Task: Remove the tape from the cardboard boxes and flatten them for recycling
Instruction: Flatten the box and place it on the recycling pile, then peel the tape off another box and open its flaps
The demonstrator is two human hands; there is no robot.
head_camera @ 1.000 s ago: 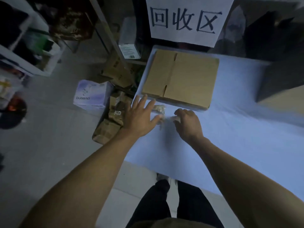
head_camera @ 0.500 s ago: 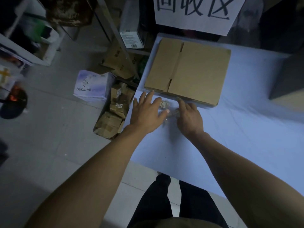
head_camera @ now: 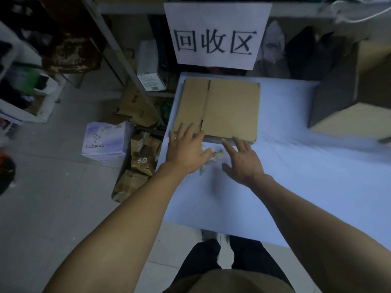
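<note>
Now | both grips released: left hand [head_camera: 186, 151] on flattened box [head_camera: 228, 108] near edge, right hand [head_camera: 243, 161] beside | crumpled tape [head_camera: 214, 155] (blurry, probably) between.

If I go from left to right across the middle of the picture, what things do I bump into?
Bubandi box → left hand → crumpled tape → right hand → dark box at the table's right side.

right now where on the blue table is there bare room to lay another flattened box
Bare blue table spreads right of the right hand, from the flattened box and the dark upright box down to the near edge. A smaller bare strip lies beneath the forearms. It is crowded between the left hand and right hand, where the crumpled tape lies.
</note>
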